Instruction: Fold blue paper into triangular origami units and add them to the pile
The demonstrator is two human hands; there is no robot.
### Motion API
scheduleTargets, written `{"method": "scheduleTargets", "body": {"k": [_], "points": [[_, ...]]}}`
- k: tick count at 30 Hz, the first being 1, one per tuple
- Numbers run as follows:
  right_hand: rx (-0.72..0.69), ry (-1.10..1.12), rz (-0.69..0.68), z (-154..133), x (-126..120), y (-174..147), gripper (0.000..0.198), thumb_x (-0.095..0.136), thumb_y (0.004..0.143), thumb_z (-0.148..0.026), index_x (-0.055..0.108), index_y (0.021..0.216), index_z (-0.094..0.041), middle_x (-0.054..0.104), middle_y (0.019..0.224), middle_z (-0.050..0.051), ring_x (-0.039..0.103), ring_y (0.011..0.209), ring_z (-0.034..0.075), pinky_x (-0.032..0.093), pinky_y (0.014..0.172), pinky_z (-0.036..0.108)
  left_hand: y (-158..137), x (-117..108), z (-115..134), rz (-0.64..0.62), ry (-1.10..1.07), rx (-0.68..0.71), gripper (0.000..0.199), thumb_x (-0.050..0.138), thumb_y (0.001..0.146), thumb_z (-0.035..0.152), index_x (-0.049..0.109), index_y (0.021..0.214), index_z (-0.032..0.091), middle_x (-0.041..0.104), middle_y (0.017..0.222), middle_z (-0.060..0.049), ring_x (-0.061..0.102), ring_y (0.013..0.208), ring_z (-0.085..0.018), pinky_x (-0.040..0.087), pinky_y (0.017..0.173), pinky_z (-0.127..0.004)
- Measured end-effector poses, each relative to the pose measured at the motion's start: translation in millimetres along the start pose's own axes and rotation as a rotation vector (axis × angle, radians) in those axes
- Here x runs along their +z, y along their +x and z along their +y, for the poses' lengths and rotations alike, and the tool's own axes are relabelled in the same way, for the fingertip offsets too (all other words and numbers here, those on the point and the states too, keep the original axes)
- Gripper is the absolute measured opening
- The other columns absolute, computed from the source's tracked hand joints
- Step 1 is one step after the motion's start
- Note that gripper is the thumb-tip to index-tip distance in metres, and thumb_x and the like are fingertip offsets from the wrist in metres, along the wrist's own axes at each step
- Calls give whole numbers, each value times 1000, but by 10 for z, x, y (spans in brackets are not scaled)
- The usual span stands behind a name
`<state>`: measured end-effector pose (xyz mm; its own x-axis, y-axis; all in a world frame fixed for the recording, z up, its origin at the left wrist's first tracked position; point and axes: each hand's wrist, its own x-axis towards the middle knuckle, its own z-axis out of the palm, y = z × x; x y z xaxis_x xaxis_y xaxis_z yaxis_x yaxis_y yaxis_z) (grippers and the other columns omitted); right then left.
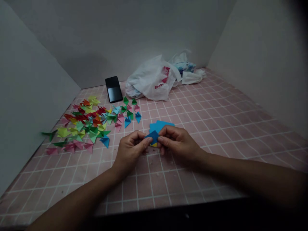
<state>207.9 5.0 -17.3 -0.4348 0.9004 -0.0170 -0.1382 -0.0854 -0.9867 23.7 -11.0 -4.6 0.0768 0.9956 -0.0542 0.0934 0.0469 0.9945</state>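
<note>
Head cam: L hand (130, 148) & R hand (180, 143), each grip pinched tight, hold folded blue paper (152, 136) btwn them over counter (199, 109), nr blue sheets (164, 123); colored pcs (83, 117) off L.

I see a plain gray back wall (144, 29) in front of me. A pale left wall (26, 96) and a pale right wall (267, 67) stand at my sides. A pink cloth (211, 118) with white squares lies flat before me, a bit wrinkly on the right. The light is dim, and it's black below the cloth's near edge.
</note>
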Motion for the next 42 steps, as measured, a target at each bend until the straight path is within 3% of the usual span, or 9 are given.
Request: {"method": "scheduleTargets", "body": {"k": [3,8,13,18,25,34,42], "points": [[37,-12,-31,-16,-4,7,15,65,86,-28,56,77,-20,63,67,-2,58,53,11,45,54,25,-8,-17,6,19,29,30,21,73,76,31,61,66,18,54,53,4,46,48,-8,35,47,-21],[20,-104,-45,-36,-25,9,17,66,85,-33,58,79,-19,59,62,-3,56,56,12,42,56,26,-14,-17,24,-69,108,79,24,73,76,28,58,61,17,51,57,4,44,53,-8,34,50,-21],[18,-157,-22,-47,-33,-4,18,62,88,-33,57,77,-19,61,59,-2,56,55,12,40,57,27,-9,-19,6,-143,20,60,19,68,84,31,63,73,17,56,60,3,50,54,-9,38,52,-21],[53,-149,-52,-57,-19,-23,18,60,88,-32,55,76,-20,59,57,-3,52,52,11,38,53,25,-35,-32,1,-76,87,107,25,66,87,32,59,68,17,55,57,4,49,52,-8,39,52,-21],[6,-187,6,-43,-23,-39,20,61,91,-34,55,76,-21,59,57,-2,53,51,12,39,52,26,-39,15,2,-136,3,7,20,67,85,36,64,81,17,59,62,2,52,53,-10,43,52,-22],[7,-208,-13,-28,-30,5,19,67,83,-31,58,72,-19,54,60,-4,50,54,11,37,53,25,-31,21,-7,-205,85,-30,23,70,80,31,56,66,19,51,54,5,44,48,-8,35,48,-21],[57,-178,18,-49,-40,-20,25,65,88,-36,57,71,-20,59,54,-3,52,49,11,37,49,25,-20,5,-8,-184,75,-38,27,69,84,37,57,68,19,49,53,5,40,47,-8,32,47,-21]]}}
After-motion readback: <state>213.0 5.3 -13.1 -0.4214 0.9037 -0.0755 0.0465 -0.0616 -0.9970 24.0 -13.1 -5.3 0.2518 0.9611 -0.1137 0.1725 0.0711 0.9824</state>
